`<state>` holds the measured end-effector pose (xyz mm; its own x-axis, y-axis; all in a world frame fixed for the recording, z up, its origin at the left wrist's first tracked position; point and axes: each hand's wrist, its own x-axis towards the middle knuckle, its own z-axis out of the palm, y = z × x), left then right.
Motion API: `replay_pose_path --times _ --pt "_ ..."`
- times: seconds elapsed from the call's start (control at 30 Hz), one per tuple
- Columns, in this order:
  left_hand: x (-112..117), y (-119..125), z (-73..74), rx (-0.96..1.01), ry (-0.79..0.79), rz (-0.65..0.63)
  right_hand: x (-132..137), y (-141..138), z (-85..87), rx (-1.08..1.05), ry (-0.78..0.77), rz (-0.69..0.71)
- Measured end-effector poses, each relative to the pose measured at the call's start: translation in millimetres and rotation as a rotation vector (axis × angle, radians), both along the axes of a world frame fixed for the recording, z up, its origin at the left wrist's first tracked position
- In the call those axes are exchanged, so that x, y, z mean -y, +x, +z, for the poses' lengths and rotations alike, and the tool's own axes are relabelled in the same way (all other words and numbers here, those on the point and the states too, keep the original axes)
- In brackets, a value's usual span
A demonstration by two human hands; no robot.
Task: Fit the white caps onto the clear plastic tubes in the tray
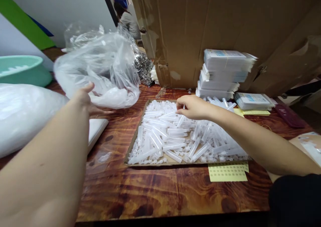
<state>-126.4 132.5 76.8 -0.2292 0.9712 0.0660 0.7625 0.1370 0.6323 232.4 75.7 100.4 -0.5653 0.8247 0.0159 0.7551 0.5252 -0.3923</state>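
My left hand (86,101) reaches out at the left with its fingers apart, near the clear plastic bag (100,63). I see nothing in it; whether it touches the bag is unclear. Over the back of a shallow cardboard tray (155,165), my right hand (189,106) is closed with curled fingers, thumb and fingertips near each other. What these fingers hold, if anything, cannot be made out. Translucent white plastic tubes (173,140) and small caps or stoppers (155,160) lie heaped in the tray.
Beside my left forearm are a full white plastic sack (25,110), a white flat box (96,130) and a green basin (22,65). Banded card stacks (220,70) stand behind the tray, before a large cardboard box (188,29). A yellow sticker sheet (227,173) lies in front.
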Motion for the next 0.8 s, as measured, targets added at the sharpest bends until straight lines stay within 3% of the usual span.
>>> replay_pose_path --times 0.1,0.17,0.2,0.27,0.33,0.43,0.53,0.67,0.8 --pt "10.4 1.4 10.3 0.0 -0.34 0.127 32.2 3.4 0.5 0.116 -0.072 0.169" --pt "18.4 4.5 19.7 -0.049 -0.509 0.2 53.2 4.6 -7.8 0.185 -0.122 0.257" --pt "23.7 7.6 24.8 -0.115 -0.531 0.224 62.9 4.7 -14.0 0.219 -0.128 0.296" --pt "38.8 17.8 33.7 -0.324 -0.424 0.204 79.3 3.9 -28.7 0.277 -0.099 0.355" --pt "60.8 33.6 37.4 -0.51 -0.335 0.074 91.4 2.0 -43.0 0.32 -0.058 0.382" --pt "100.9 62.9 26.8 -0.492 -0.397 -0.271 101.3 -2.4 -58.9 0.359 -0.051 0.349" --pt "133.0 90.0 3.1 -0.44 -0.365 -0.531 104.6 -8.2 -67.6 0.356 -0.045 0.252" --pt "146.9 111.4 -21.4 -0.448 -0.347 -0.549 105.3 -17.0 -73.7 0.307 -0.007 0.157" --pt "144.8 113.1 -25.8 -0.462 -0.268 -0.567 107.3 -15.1 -76.6 0.222 0.021 0.078"
